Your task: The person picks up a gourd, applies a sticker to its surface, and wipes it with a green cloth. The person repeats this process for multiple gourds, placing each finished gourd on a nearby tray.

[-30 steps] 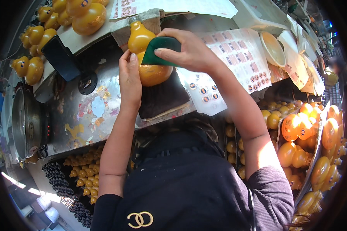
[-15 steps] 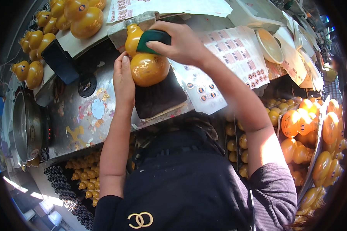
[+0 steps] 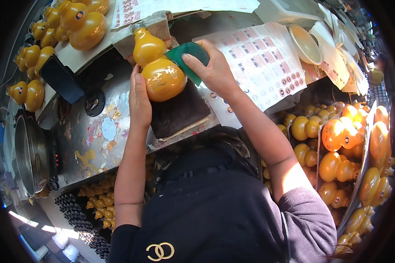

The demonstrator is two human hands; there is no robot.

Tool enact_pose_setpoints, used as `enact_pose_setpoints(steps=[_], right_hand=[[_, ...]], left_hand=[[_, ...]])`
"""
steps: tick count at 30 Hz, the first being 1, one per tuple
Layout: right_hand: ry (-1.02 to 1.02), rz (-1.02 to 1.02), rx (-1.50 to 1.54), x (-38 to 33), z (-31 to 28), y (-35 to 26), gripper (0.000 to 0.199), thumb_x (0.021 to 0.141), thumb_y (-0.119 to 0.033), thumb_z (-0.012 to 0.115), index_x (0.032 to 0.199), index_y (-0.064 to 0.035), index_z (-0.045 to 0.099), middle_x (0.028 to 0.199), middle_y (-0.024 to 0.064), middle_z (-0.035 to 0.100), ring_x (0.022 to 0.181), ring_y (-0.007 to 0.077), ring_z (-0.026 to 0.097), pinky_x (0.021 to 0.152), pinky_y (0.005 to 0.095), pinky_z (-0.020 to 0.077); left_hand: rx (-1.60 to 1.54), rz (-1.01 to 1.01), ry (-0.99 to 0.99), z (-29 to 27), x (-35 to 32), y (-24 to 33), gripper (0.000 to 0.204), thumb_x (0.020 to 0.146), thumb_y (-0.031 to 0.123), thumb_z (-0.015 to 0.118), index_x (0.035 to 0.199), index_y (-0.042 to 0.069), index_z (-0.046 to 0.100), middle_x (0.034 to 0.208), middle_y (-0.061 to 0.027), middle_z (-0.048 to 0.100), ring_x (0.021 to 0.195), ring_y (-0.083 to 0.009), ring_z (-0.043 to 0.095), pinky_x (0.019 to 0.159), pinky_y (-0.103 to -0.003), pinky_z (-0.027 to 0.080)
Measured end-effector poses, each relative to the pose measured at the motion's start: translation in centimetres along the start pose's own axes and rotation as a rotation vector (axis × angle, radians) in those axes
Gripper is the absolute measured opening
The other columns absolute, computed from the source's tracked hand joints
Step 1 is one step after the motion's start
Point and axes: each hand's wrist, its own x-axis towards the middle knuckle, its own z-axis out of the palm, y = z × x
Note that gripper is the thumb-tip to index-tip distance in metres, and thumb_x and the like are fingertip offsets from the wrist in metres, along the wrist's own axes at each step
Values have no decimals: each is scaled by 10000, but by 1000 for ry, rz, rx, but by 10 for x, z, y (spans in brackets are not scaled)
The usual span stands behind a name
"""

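Note:
A glossy yellow gourd-shaped bottle [image 3: 162, 81] lies tilted, its narrow neck toward the far side on a rolled beige cloth [image 3: 123, 43]. Its round lower bulb rests over a dark folded cloth [image 3: 182, 115] and bears gold markings. My left hand [image 3: 140, 98] grips the bulb from the left, thumb on its side, the other fingers mostly hidden behind it. Between the thumb and fingers of my right hand [image 3: 217, 72] is a flat green scraper [image 3: 196, 51]. Its edge is at the right side of the gourd, close to the waist; whether it touches, I cannot tell.
Printed sticker sheets [image 3: 254, 57] lie to the right, beside a cream bowl [image 3: 305, 44]. More yellow gourds [image 3: 87, 30] stand at the back left, near a propped phone [image 3: 62, 79]. A metal pan [image 3: 28, 151] is at far left. Crates of gourds [image 3: 333, 136] sit at right.
The scraper has moved off the front of the gourd's waist to its right side, and my right hand lowered with it. The gourd has turned a little, showing more gold markings.

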Motion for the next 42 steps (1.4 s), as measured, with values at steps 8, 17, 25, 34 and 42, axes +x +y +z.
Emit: enact_pose_setpoints(steps=[8,17,25,34,42], right_hand=[[113,-31,108,-21,17,7,340,887,-290,660,1040,-9,546,885,107,608,832,170,585,763,307,478],[377,-561,-307,-32,18,-5,262,814,-67,704,1055,-27,613,958,108,613,826,242,594,759,317,483],[126,-813,-519,-62,60,-21,473,586,16,734,1041,-112,727,903,0,631,718,176,578,639,287,473],[7,-870,-685,-67,63,-22,434,630,-57,692,1054,-148,716,904,-41,635,716,131,561,618,266,423],[115,-926,-739,-66,42,-32,396,595,-69,716,972,-187,748,868,-70,611,764,105,553,693,252,371]], left_hand=[[21,-11,-34,-3,1,3,651,1027,487,242,1393,-31,388,1322,-132,515,1214,-193,503,1048,-300,354],[-205,-230,-170,-25,15,12,407,998,355,461,1220,22,534,1166,-60,587,1106,-126,530,1008,-280,360],[-374,-358,-243,-36,26,9,367,948,311,570,1180,26,559,1114,-41,597,1052,-118,545,972,-270,390],[-392,-348,-207,-35,27,3,403,945,320,579,1211,19,555,1146,-63,591,1090,-131,530,983,-267,391],[-278,-299,-180,-30,23,8,454,932,374,589,1209,16,553,1138,-64,588,1092,-129,519,979,-256,366]])
